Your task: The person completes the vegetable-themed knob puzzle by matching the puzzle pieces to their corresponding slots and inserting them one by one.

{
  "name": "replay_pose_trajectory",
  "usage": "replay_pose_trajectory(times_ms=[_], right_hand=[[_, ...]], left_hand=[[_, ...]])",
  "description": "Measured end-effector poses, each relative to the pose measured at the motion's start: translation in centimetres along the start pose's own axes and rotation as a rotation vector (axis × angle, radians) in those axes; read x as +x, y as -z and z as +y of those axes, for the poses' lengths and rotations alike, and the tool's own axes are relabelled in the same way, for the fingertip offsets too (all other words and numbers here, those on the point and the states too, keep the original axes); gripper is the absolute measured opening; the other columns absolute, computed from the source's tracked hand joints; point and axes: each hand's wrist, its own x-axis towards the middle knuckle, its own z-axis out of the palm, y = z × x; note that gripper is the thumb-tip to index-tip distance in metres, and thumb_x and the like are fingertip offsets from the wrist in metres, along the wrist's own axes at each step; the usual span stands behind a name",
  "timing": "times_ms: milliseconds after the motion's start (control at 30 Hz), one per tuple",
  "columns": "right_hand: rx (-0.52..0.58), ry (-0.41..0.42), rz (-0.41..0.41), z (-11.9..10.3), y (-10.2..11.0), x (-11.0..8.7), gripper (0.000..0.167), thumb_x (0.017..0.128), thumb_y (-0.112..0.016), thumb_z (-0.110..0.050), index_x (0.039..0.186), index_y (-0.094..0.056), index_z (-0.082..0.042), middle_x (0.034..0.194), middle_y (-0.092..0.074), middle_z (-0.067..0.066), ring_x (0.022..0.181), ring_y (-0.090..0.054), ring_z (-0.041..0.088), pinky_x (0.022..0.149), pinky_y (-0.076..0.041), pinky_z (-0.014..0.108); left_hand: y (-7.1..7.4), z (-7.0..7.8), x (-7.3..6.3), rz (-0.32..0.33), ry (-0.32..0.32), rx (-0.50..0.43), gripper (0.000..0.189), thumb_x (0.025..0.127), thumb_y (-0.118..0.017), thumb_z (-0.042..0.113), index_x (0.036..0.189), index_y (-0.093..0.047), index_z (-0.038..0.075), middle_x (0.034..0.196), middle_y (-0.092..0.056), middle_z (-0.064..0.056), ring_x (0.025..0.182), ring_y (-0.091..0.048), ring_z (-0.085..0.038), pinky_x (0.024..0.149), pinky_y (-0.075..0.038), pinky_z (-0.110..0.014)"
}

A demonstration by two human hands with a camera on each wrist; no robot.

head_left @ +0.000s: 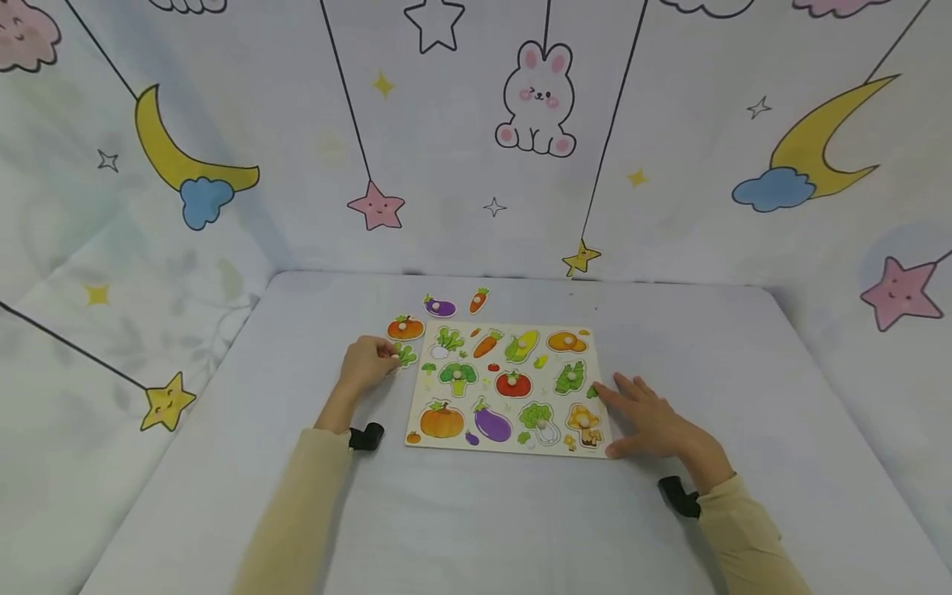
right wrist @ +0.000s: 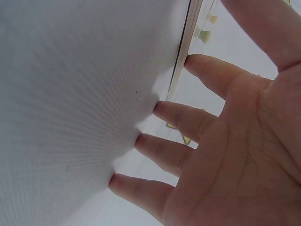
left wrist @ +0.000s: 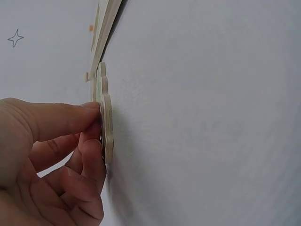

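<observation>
My left hand (head_left: pixel 365 365) pinches a green-leaved vegetable puzzle piece (head_left: pixel 405 354) by its top between thumb and fingers, just left of the wooden puzzle board (head_left: pixel 476 388). From the left wrist view the piece's wavy wooden edge (left wrist: pixel 108 127) is seen side-on, its lower part close to the cloth. The fingers hide part of its picture. With fingers spread, my right hand (head_left: pixel 645 417) rests at the board's right side. One fingertip touches the board's edge (right wrist: pixel 184 52), and other fingertips press on the white cloth.
Beyond the left hand lie a pumpkin piece (head_left: pixel 405 328), an eggplant piece (head_left: pixel 440 307) and a carrot piece (head_left: pixel 478 300). Knobbed pieces such as the tomato (head_left: pixel 513 385) and broccoli (head_left: pixel 457 378) sit in the board. A printed cloth backdrop (head_left: pixel 461 149) stands behind the table.
</observation>
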Motion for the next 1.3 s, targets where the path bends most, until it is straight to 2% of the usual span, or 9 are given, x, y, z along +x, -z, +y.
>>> replay_pose_trajectory(times_ms=[233, 367, 467, 633, 833, 1100, 1300], right_hand=[[0.002, 0.013, 0.0, 0.0, 0.0, 0.0, 0.097, 0.073, -0.082, -0.041, 0.152, -0.034, -0.009, 0.157, -0.015, 0.033, 0.142, -0.007, 0.059, 0.105, -0.014, 0.078], [-0.012, 0.007, 0.002, 0.2, 0.0, 0.0, 0.098, 0.073, -0.082, -0.041, 0.152, -0.034, -0.009, 0.157, -0.015, 0.033, 0.142, -0.008, 0.059, 0.105, -0.015, 0.078], [-0.013, 0.003, 0.003, 0.3, 0.1, -0.1, 0.098, 0.072, -0.082, -0.041, 0.152, -0.034, -0.009, 0.157, -0.016, 0.033, 0.142, -0.008, 0.059, 0.104, -0.015, 0.078], [0.003, 0.0, 0.002, 0.5, 0.0, -0.1, 0.098, 0.072, -0.082, -0.041, 0.152, -0.034, -0.011, 0.158, -0.015, 0.033, 0.142, -0.007, 0.058, 0.105, -0.014, 0.078], [0.027, 0.012, 0.002, 0.3, -0.1, 0.0, 0.098, 0.072, -0.082, -0.041, 0.152, -0.034, -0.01, 0.158, -0.014, 0.033, 0.143, -0.006, 0.058, 0.105, -0.012, 0.078], [0.008, 0.015, 0.011, 0.2, -0.1, 0.1, 0.098, 0.072, -0.083, -0.039, 0.151, -0.035, -0.007, 0.157, -0.015, 0.033, 0.142, -0.007, 0.059, 0.104, -0.013, 0.079], [-0.002, 0.008, 0.016, 0.2, -0.1, 0.0, 0.097, 0.072, -0.083, -0.038, 0.151, -0.035, -0.008, 0.157, -0.016, 0.033, 0.142, -0.008, 0.059, 0.105, -0.014, 0.078]], left_hand=[[0.5, 0.1, -0.8, 0.014, 0.026, 0.033, 0.015, 0.087, -0.065, 0.011, 0.097, -0.071, 0.001, 0.077, -0.061, -0.006, 0.07, -0.051, -0.018, 0.061, -0.036, -0.026], [0.8, 0.7, -0.8, 0.042, 0.003, 0.011, 0.016, 0.086, -0.066, 0.01, 0.096, -0.071, 0.0, 0.077, -0.062, -0.007, 0.069, -0.051, -0.017, 0.059, -0.037, -0.025], [0.6, 1.7, -0.5, 0.062, -0.02, -0.016, 0.014, 0.085, -0.067, 0.011, 0.094, -0.071, 0.0, 0.076, -0.063, -0.007, 0.067, -0.052, -0.017, 0.057, -0.037, -0.024], [-0.4, 4.2, 0.5, 0.062, -0.055, -0.038, 0.013, 0.086, -0.067, 0.012, 0.093, -0.071, 0.001, 0.078, -0.064, -0.009, 0.069, -0.053, -0.018, 0.058, -0.037, -0.024], [-2.0, 6.2, 1.6, 0.03, -0.094, 0.011, 0.012, 0.087, -0.066, 0.012, 0.092, -0.072, 0.003, 0.078, -0.064, -0.008, 0.07, -0.053, -0.018, 0.057, -0.037, -0.024], [-3.5, 6.7, 2.2, -0.005, -0.09, 0.09, 0.01, 0.086, -0.066, 0.014, 0.088, -0.073, 0.007, 0.074, -0.063, -0.004, 0.065, -0.053, -0.016, 0.052, -0.036, -0.023], [-4.0, 6.8, 2.5, -0.033, -0.082, 0.094, 0.01, 0.085, -0.065, 0.014, 0.088, -0.073, 0.007, 0.07, -0.06, -0.002, 0.059, -0.051, -0.014, 0.049, -0.036, -0.023]])
